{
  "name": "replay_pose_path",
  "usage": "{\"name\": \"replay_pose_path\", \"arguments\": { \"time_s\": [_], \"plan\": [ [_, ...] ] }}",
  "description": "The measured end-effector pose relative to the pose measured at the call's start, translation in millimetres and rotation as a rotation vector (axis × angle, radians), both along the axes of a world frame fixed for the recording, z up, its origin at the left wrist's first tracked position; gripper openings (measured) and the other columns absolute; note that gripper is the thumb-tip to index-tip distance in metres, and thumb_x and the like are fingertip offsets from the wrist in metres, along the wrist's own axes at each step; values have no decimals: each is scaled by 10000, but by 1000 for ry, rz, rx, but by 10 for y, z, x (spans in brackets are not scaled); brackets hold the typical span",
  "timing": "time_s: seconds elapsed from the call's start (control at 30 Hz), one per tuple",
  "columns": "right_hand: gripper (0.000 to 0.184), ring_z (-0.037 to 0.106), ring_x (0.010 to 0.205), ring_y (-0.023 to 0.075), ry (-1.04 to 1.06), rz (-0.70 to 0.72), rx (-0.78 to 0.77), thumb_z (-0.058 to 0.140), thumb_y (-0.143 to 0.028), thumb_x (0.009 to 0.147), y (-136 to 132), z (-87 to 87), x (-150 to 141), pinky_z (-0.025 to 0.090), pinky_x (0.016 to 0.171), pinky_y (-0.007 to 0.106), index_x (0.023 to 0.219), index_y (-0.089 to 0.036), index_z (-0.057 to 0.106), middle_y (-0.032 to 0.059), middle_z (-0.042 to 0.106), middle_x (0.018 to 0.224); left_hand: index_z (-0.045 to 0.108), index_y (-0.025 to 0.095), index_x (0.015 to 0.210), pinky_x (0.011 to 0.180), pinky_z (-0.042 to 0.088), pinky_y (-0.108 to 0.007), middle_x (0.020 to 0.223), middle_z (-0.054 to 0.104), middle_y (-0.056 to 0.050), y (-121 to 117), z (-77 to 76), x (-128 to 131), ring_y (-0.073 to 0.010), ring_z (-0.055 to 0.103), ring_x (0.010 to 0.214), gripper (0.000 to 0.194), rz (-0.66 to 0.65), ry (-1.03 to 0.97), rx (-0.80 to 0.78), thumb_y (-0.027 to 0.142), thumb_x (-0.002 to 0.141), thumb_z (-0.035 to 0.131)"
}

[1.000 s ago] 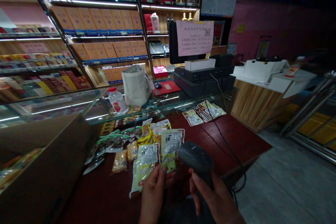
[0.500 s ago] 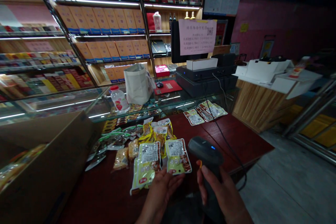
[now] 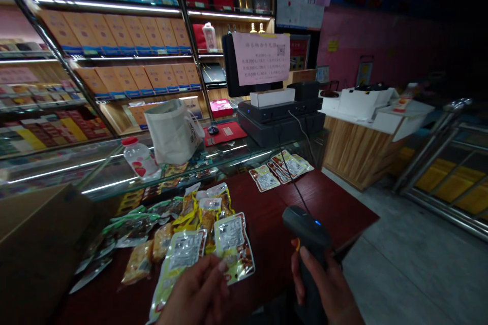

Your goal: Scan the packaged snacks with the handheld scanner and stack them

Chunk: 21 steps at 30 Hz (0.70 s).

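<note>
My right hand (image 3: 324, 284) is wrapped round the grip of a dark barcode scanner (image 3: 307, 228) with a lit blue light and an orange trigger. My left hand (image 3: 200, 287) is closed, thumb and fingers drawn together; what they hold, if anything, is hidden. Its fingertips are at the lower left corner of a yellow-and-white snack packet (image 3: 234, 249). A second packet of the same look (image 3: 179, 259) lies partly under that hand. Behind them are yellow-edged snack packets (image 3: 208, 213), with tan wrapped snacks (image 3: 139, 261) to the left and dark green-edged packets (image 3: 139, 221) farther left.
A cardboard box (image 3: 41, 244) stands at the left. More flat packets (image 3: 265, 177) lie near the register (image 3: 282, 117), by the scanner's cable (image 3: 299, 195). A white bag (image 3: 171, 132) and a red-capped bottle (image 3: 139, 157) stand on the glass counter (image 3: 110, 183).
The view has swung to the right. My left hand has shifted left along the near edge of the packets, its fingers more curled. My right hand still grips the barcode scanner.
</note>
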State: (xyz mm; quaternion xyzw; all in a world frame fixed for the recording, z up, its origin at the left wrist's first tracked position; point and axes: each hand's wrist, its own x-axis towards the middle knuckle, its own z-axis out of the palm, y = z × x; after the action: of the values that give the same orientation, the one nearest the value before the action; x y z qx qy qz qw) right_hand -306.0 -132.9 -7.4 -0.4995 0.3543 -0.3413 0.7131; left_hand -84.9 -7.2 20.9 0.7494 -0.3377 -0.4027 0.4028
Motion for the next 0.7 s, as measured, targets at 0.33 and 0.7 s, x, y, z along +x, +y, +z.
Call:
{"name": "replay_pose_path", "arguments": {
  "time_s": [0.33,0.7],
  "plan": [
    [708,503,440,125,-12,-203,38,589,-744,757,-76,109,-65,440,454,251,1079,-117,524,8,601,630,664,45,1125,1007,403,-438,1277,547,-249,-2588,30,270,-364,488,1248,453,53,-674,222,386,829,621],
    [705,498,441,118,-46,-263,81,619,-735,737,-93,145,-139,428,455,250,1075,-122,540,21,621,669,620,90,1013,1019,387,-459,1274,534,-163,-2785,-195,403,-295,467,1250,269,229,-504,228,251,807,681]
  ]
}}
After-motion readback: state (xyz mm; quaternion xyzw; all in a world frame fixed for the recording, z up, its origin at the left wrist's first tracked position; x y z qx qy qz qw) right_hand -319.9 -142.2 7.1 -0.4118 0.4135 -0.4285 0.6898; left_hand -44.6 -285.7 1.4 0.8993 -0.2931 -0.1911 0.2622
